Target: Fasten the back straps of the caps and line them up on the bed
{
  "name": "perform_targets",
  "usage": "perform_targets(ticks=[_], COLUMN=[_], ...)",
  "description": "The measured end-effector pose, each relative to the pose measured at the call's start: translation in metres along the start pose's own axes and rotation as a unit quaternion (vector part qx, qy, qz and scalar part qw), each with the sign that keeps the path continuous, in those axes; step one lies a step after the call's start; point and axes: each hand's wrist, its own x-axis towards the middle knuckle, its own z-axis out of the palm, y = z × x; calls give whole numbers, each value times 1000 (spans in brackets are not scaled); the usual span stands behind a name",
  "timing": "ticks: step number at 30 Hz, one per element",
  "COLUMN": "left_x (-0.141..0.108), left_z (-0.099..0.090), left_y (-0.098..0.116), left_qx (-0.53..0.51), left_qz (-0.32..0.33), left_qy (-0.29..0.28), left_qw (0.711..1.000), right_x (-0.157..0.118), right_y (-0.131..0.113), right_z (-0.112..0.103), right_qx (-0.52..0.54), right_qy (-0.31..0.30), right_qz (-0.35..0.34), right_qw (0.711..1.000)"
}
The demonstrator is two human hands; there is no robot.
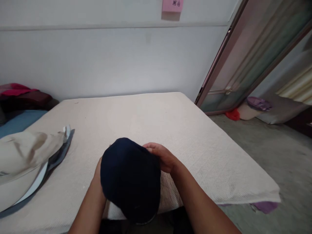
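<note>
A dark navy cap [130, 182] is held up over the front edge of the cloth-covered table [136, 120], its rounded crown toward me. My right hand [161, 156] grips the cap's far right side with its fingers curled at the edge. On the other side, my left hand [98, 170] holds the cap from behind; most of its fingers are hidden by the crown. To the left lies a pile of caps, a beige cap [26, 152] on top and a dark grey brim [62, 152] showing beneath it.
Folded clothes, blue [24, 122] and dark red [31, 99], lie at the far left. A white wall [117, 61] with a pink note [172, 5] stands behind the table. On the right are a sliding door [234, 58], bags [251, 109] and concrete floor [275, 146].
</note>
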Motion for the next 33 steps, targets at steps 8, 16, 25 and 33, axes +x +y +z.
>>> perform_targets(ticks=[8,16,25,33], left_x=[-17,-18,8,26], left_z=[28,33,17,-4], left_y=[-21,-39,-6,-6], left_qx=[-128,-111,-218,-253], left_qz=[-110,-94,12,58], left_qy=[-80,-85,-27,-60], left_qw=[982,986,975,964], right_x=[13,8,-5,-27], right_y=[-5,-9,2,9], right_z=[-32,-38,-32,-18], right_qx=[106,138,173,48], right_qy=[261,301,162,31], right_qz=[-172,-195,-79,8], right_qw=[944,923,968,998])
